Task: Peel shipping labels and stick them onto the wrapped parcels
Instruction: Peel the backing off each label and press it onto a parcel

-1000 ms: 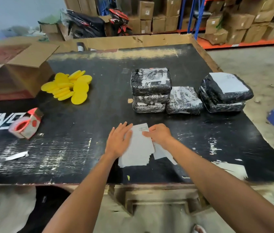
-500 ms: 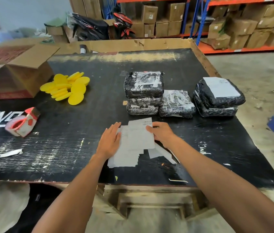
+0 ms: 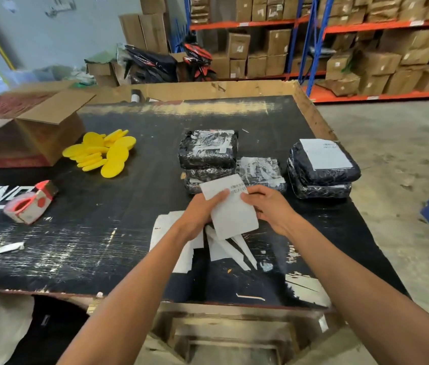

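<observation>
Both hands hold one white shipping label (image 3: 230,212) lifted off the black table (image 3: 102,233). My left hand (image 3: 201,210) grips its left edge, and my right hand (image 3: 266,206) pinches its right edge near the printed barcode. More white label sheets and backing strips (image 3: 176,246) lie on the table under my hands. Behind the label stand black wrapped parcels: a stack (image 3: 208,148) in the middle, a single parcel (image 3: 260,169) beside it, and a stack of two (image 3: 322,167) at the right whose top parcel bears a white label.
A red tape dispenser (image 3: 30,202) sits at the left. Yellow round pads (image 3: 105,154) lie beside an open cardboard box (image 3: 23,133) at the far left. A paper scrap (image 3: 6,248) lies near the front left edge. Shelving with cartons stands behind.
One label sheet has come up off the pile on the table and is now held in the air by both hands. My left hand went from pressing the pile flat to gripping the label.
</observation>
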`<state>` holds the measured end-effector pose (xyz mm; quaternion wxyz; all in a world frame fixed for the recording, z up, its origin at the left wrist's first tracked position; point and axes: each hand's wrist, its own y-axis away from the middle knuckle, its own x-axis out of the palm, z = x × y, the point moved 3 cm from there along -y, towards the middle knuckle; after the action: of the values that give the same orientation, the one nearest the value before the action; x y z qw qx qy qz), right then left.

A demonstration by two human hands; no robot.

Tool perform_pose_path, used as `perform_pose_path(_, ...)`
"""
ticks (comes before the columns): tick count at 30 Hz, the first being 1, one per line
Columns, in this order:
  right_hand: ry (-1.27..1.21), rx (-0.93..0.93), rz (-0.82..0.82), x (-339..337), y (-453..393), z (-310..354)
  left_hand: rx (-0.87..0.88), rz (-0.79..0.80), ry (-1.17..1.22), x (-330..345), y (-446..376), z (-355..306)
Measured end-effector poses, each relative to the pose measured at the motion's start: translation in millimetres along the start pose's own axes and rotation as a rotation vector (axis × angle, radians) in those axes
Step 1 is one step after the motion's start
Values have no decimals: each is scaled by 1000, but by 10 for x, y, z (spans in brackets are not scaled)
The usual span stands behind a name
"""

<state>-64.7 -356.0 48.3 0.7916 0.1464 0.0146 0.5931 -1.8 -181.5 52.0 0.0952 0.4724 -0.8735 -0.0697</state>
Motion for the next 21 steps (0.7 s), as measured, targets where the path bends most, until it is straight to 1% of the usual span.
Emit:
perform_pose_path(2,27,-42,-1,-95,47,40,44,-69,78,123,-60,16)
perform_pose_path(5,62,-87,18,-230,89,71,93,-142,111,194,-150,19)
perform_pose_path(7,104,-136,15,-284,105,86,100,-138,113,248,-163,-13)
perform_pose_path(10,82,-199,-55,-323,123,113,88,-82,109,348,-159,-48)
perform_pose_path(14,89,-223,-52,-348,141,99,110,-125,46,331,-187,-83)
perform_pose_path(18,207,-234,-52,-377,154,58,128,-157,12,261,-211,-127)
perform_pose_path(21,311,-243,-39,-382,155,39,128,-148,-27,249,-210,-127)
